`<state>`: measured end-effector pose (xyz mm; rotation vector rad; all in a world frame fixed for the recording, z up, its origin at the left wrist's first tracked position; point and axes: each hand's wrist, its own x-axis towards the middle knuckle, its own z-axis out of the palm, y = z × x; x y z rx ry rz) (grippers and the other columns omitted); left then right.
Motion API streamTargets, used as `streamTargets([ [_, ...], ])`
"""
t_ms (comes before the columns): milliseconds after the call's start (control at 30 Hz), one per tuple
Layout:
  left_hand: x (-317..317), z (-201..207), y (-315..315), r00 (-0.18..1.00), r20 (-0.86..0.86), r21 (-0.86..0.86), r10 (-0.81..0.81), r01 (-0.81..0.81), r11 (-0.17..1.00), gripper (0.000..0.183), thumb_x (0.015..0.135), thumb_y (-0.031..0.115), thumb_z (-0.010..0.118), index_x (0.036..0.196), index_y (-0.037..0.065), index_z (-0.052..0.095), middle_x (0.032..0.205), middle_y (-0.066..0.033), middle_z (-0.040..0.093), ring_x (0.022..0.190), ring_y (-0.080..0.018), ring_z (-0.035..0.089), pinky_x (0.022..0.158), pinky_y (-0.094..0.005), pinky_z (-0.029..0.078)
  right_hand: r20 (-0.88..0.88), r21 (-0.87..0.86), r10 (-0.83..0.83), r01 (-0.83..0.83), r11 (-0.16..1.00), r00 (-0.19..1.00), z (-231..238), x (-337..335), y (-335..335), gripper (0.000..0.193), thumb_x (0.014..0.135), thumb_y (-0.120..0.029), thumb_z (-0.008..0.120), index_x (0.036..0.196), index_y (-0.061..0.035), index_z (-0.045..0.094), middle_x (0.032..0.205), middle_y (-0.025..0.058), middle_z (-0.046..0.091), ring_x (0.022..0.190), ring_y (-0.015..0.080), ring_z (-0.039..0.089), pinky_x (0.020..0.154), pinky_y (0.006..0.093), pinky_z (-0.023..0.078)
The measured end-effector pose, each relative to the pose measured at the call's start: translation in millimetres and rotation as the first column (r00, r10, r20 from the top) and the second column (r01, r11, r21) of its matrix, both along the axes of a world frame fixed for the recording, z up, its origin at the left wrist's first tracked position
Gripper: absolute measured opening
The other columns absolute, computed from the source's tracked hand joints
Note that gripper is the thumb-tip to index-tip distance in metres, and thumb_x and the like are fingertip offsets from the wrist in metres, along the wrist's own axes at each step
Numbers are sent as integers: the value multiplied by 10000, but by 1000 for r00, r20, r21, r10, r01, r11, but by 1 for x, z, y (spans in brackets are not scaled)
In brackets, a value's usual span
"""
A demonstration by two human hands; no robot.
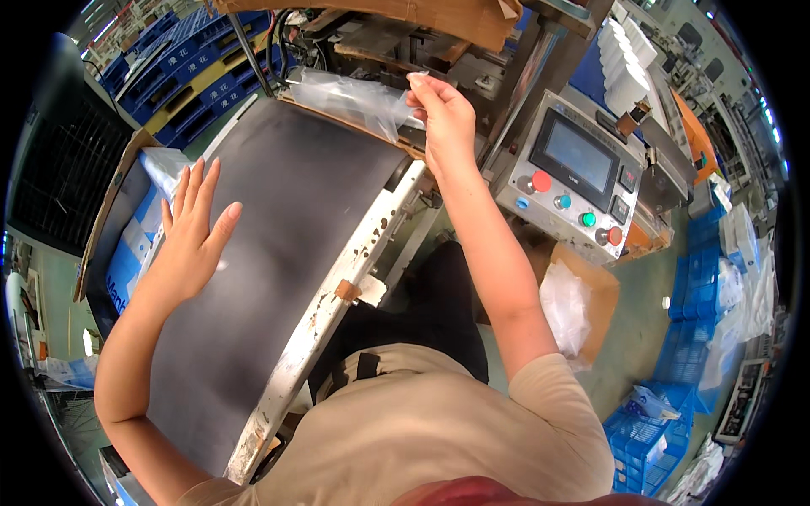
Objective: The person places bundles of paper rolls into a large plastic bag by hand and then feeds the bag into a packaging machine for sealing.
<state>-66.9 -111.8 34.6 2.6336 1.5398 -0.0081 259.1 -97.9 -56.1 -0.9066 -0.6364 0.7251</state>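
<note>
My left hand (198, 228) is open above the dark conveyor belt (253, 202), fingers spread and nothing in it. Beside it, at the belt's left edge, stands an open cardboard box (103, 211) with blue-and-white plastic packs (139, 236) inside. My right hand (443, 118) is raised at the belt's far end, thumb and fingers pinched together on the edge of clear plastic film (346, 97). The film stretches leftward from these fingers, crumpled, over the far end of the belt; the exact grip is partly hidden by the fingers.
A control panel (574, 169) with a screen and coloured buttons stands to the right. The belt's worn white rail (329, 295) runs close to my body. A cardboard box with clear plastic (565, 308), blue crates (650, 438) and stacked blue pallets (186, 67) are around.
</note>
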Motion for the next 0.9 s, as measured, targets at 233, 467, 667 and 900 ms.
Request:
streamTargets([
  [233, 16, -35, 22, 995, -76, 7, -71, 72, 997, 663, 1002, 495, 356, 1526, 128, 179, 1583, -170, 121, 1477, -319, 39, 1170, -519, 49, 433, -155, -17, 94, 983, 901, -95, 24, -155, 91, 892, -53, 665, 919, -7, 592, 903, 26, 625, 845, 82, 598, 788, 239, 488],
  [467, 12, -91, 49, 1000, 3, -108, 26, -26, 994, 746, 952, 559, 420, 1494, 76, 245, 1555, -208, 189, 1455, -393, 111, 1090, -667, 156, 752, -657, 499, 555, 511, 430, -113, 73, -286, 207, 935, -134, 589, 1077, 5, 648, 979, 146, 676, 831, 220, 648, 734, 344, 519],
  [667, 47, -116, 35, 993, 6, -156, -120, 120, 981, 770, 947, 577, 383, 1495, 60, 223, 1560, -192, 163, 1460, -365, 97, 993, -774, 193, 936, -150, 63, 233, 961, 345, -64, 24, -157, 529, 939, -192, 606, 1411, -33, 427, 1400, 163, 475, 1271, 262, 456, 1037, 374, 341],
  [900, -15, -130, -13, 989, 31, -121, 143, -139, 983, 777, 944, 638, 269, 1541, 164, 121, 1597, -153, 62, 1465, -392, -1, 984, -810, 84, 986, 131, -82, 360, 924, -147, -52, 13, 33, 676, 891, -392, 650, 1440, -88, 399, 1420, 218, 435, 1318, 357, 402, 1065, 454, 330],
])
